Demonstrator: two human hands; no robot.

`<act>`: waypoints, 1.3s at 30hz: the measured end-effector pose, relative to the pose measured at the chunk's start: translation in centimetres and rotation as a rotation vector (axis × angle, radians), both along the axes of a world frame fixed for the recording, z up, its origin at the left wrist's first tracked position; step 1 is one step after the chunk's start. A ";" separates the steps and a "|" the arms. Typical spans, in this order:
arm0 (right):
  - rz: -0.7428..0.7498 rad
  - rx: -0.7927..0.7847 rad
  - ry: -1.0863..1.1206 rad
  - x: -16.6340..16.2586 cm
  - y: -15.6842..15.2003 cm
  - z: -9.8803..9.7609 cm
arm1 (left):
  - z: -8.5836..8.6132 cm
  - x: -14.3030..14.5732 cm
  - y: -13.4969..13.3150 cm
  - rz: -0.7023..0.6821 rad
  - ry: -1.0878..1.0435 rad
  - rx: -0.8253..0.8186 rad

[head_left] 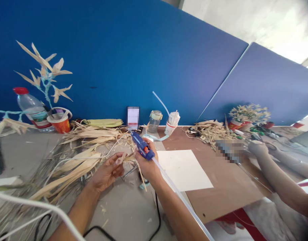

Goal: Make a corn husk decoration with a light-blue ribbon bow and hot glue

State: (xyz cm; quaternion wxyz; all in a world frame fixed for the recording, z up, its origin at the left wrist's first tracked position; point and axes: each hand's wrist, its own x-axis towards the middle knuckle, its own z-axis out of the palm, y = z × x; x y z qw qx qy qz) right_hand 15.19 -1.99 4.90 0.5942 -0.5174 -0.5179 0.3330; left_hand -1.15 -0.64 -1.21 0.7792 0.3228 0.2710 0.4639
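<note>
My right hand (148, 164) is wrapped round a blue hot glue gun (141, 144), which points up and to the left. A long clear glue stick (174, 187) runs out of its back end across my forearm. Between the fingertips of my left hand (108, 172) is a small piece of dried corn husk (123, 158). A thin stick (140, 172) slants down just beneath my right hand. Left of my hands lies a heap of dried husks (75, 164), and a white sheet of paper (184, 170) is to the right.
A phone (133, 117), a glass jar (155, 121) and a white cup (172, 123) stand along the blue partition (118, 60). Husk flowers rise from a red cup (62, 123) beside a bottle (33, 108). Another person's arms (276, 177) are at right. Cables cross the front left.
</note>
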 end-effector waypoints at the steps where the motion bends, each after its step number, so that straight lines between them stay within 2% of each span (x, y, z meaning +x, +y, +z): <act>1: 0.013 -0.001 0.008 0.0 0.0 -0.1 | 0.0 0.0 0.0 -0.007 0.003 0.005; 7: 0.021 0.008 -0.010 0.0 0.4 -1.1 | -0.6 -0.2 -0.4 -0.147 -0.003 0.057; 12: 0.016 -0.029 -0.109 0.1 0.4 -1.4 | -0.3 -0.4 -0.6 -0.242 0.008 0.069; 17: 0.115 -0.069 -0.037 -0.3 -0.2 -0.2 | -0.2 -0.2 -0.2 -0.139 0.015 0.047; 23: 0.287 -0.168 0.174 -0.4 -0.5 0.6 | -0.4 0.1 0.1 -0.055 -0.004 0.028; 33: 0.299 -0.148 0.133 -0.1 -0.8 1.5 | 0.1 0.3 -0.2 0.003 -0.021 0.000; 39: 0.309 -0.102 0.096 0.5 -0.8 1.4 | 0.0 0.3 -0.2 -0.008 -0.043 -0.022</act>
